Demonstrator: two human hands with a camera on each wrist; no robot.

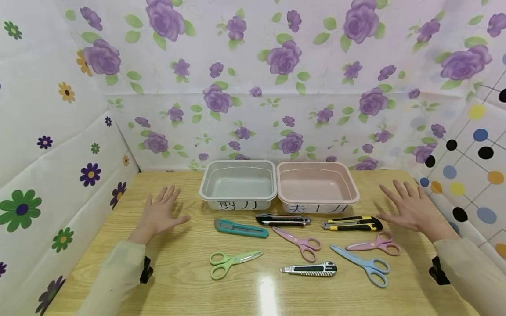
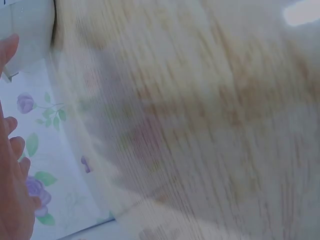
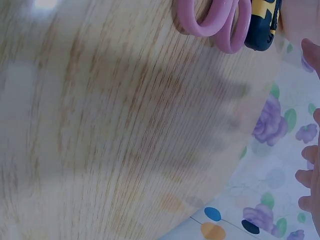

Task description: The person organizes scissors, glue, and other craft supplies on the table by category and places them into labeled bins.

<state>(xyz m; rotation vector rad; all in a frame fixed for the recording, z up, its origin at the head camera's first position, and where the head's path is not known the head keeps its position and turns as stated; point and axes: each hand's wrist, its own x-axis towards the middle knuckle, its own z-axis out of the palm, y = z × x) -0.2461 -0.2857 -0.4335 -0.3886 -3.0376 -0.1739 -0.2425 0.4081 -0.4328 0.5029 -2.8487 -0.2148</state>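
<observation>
Left of the pink tub [image 1: 317, 186], the left hand [image 1: 159, 216] is spread wide, holding nothing; right of it, the right hand [image 1: 413, 211] is likewise wide and free. 4 scissors [image 1: 360, 262] and 4 knives [image 1: 242, 228] lie in front of the tub, some off to its left.

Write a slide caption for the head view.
Left hand and right hand flank four scissors and four utility knives on a wood-grain table, with a grey tub and a pink tub behind.

The left wrist view's edge crops my left grip [image 2: 15, 200]; the right wrist view's top edge crops the pink scissors [image 3: 221, 21] and yellow-black cutter [image 3: 261, 30].
</observation>
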